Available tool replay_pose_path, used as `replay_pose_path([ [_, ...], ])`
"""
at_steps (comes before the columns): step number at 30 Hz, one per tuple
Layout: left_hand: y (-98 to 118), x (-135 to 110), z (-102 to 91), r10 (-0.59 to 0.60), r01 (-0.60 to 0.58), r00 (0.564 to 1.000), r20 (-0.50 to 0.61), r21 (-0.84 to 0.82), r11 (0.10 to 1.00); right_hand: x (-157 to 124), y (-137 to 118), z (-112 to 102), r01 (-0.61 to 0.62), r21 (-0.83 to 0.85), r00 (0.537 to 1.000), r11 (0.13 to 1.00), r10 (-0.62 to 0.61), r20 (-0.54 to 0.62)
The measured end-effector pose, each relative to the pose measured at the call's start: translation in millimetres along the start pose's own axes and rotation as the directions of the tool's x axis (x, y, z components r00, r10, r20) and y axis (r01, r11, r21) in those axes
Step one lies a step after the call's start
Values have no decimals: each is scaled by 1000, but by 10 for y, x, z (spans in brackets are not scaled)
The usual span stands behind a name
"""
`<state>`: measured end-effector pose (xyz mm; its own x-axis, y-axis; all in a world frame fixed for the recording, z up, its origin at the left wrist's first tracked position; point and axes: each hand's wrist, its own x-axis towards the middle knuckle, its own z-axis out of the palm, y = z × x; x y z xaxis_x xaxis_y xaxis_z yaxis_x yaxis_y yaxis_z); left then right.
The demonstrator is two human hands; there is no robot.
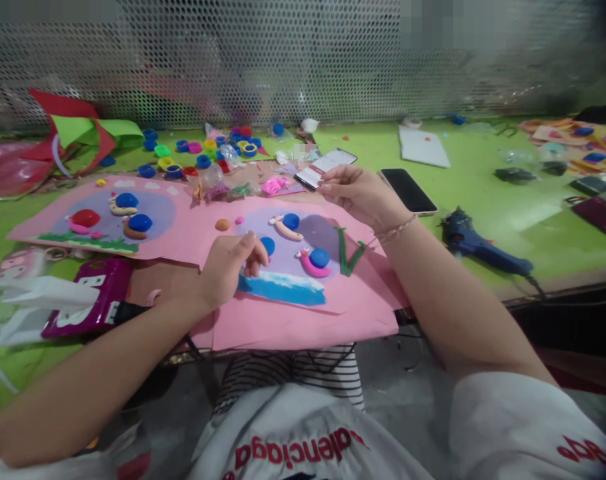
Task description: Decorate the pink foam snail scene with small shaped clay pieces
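My left hand (235,263) is over the left part of a pink paper sheet (277,327), its fingers curled in a closed pinch; whatever is in them is too small to make out. Beside it are a blue bottle cap (267,246) and a blue-and-white strip (285,288). My right hand (360,197) pinches with thumb and fingertips above the sheet's far edge, just in front of a lit phone (325,168); I cannot make out anything held. On the sheet's purple oval lie a pink clay snail (315,262), a cream clay snail (287,228) and a green V-shaped clay piece (349,252).
At left lies a second pink sheet (190,233) with clay snails and green grass. Coloured caps (203,161) are scattered behind. A dark phone (409,190) and a blue glue gun (483,247) lie at right, a purple tissue pack (95,297) at left. Perforated metal (283,67) stands behind.
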<state>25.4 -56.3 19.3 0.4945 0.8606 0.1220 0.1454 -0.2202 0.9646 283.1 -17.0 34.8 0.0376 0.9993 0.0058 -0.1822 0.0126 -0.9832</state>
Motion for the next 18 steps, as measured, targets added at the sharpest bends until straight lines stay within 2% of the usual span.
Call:
replay_pose_path([
  [5,4,-2,4,-5,6,1000,-3,20,1000,-11,-18,0,-37,-32,999,999,37,-13],
  [9,8,-5,7,-16,15,1000,9,22,1000,-24,-38,13,-7,-201,1000,980,3,-24],
  [13,18,-9,15,-44,43,999,21,35,998,-31,-58,-2,22,-386,1000,922,-13,27],
  [18,32,-18,12,-47,45,998,34,42,998,-35,-73,-24,26,-492,991,870,44,130],
])
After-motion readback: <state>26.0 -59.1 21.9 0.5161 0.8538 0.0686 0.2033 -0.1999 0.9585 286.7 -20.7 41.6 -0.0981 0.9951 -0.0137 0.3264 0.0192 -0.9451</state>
